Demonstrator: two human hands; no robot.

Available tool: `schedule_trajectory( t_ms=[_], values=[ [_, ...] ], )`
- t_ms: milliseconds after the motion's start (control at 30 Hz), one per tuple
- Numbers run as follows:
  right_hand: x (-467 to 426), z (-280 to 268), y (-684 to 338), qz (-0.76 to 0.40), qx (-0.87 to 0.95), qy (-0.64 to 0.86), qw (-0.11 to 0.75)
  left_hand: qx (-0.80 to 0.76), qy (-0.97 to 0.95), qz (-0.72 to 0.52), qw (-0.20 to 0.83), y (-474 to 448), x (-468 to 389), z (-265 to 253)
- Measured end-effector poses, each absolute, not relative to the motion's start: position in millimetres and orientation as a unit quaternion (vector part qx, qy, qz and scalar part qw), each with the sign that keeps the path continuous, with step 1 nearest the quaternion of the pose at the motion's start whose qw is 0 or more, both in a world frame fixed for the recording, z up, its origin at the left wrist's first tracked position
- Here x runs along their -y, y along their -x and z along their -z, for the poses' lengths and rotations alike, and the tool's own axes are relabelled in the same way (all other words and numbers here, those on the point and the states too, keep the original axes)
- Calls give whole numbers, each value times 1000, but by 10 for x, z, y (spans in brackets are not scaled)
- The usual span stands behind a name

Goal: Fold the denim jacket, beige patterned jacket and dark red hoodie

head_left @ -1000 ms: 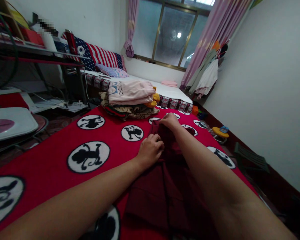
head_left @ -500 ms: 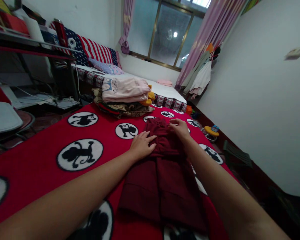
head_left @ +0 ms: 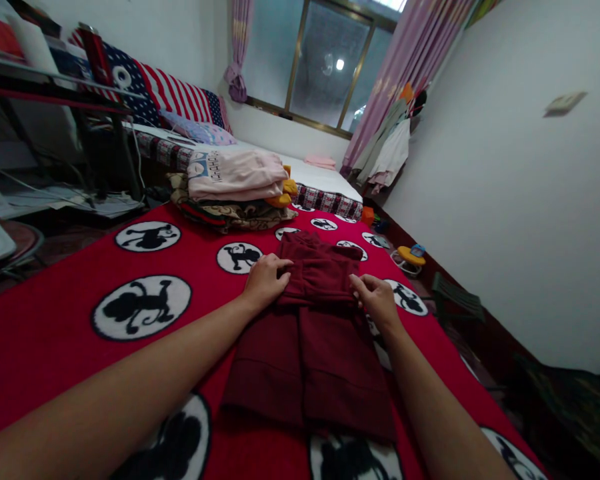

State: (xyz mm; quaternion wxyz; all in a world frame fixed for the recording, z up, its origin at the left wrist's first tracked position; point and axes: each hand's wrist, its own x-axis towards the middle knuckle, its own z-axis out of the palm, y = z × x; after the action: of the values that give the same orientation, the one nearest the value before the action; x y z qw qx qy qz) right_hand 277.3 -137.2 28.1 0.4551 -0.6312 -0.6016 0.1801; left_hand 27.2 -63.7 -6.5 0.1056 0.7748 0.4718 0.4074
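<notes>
A maroon garment [head_left: 313,373] lies on the red blanket, with two long panels side by side toward me and a bunched, folded part at its far end. My left hand [head_left: 269,283] is closed at the left edge of the folded part, thumb and fingers pinching the cloth. At the opposite edge, my right hand [head_left: 377,298] pinches the same layer between thumb and forefinger. The fabric between both hands looks fairly flat, with a few creases. Some fingertips are hidden by the hands themselves.
The red blanket [head_left: 70,293] has black-and-white round prints. Beyond the garment sits a stack of folded clothes [head_left: 237,177], a pink one on top. A cluttered desk [head_left: 60,87] is on the left. A yellow stool [head_left: 411,255] stands by the right wall.
My right hand has come down toward me to the garment's right edge, and my left hand has shifted to its left edge. The folded part is now flatter. The view has shifted slightly.
</notes>
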Motion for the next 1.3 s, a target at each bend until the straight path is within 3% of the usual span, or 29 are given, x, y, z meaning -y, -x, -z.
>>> schedule_trajectory(
  t_ms=[167, 267, 367, 467, 600, 667, 767, 867, 967, 1133, 1300],
  values=[
    [1548, -509, -2958, -329, 685, 574, 307, -319, -819, -469, 81, -297, 821, -80],
    [1571, -472, -3035, -341, 697, 552, 306, -203, -885, -410, 86, -323, 898, -124],
    [1528, -354, -3010, -238, 691, 572, 374, -176, -905, -379, 81, -338, 906, -116],
    [1503, -295, -2931, -43, 691, 586, 422, -173, -903, -383, 91, -345, 893, -85],
    [1533, -347, -2865, 143, 655, 656, 347, -155, -905, -383, 101, -354, 893, -39],
    [1553, -385, -2878, 114, 665, 690, 263, -157, -906, -382, 96, -355, 898, -27],
    [1572, -431, -2937, -51, 706, 681, 188, -163, -908, -375, 94, -351, 913, -43],
    [1573, -454, -2971, -160, 693, 632, 306, -171, -909, -366, 100, -340, 936, -93],
    [1545, -410, -2938, -118, 693, 574, 421, -195, -897, -378, 121, -331, 931, -127],
    [1466, -218, -2856, -161, 796, 514, 275, -242, -867, -392, 192, -309, 793, -67],
    [1496, -141, -2856, -184, 778, 523, 297, -230, -875, -350, 244, -179, 661, 18]
  ],
)
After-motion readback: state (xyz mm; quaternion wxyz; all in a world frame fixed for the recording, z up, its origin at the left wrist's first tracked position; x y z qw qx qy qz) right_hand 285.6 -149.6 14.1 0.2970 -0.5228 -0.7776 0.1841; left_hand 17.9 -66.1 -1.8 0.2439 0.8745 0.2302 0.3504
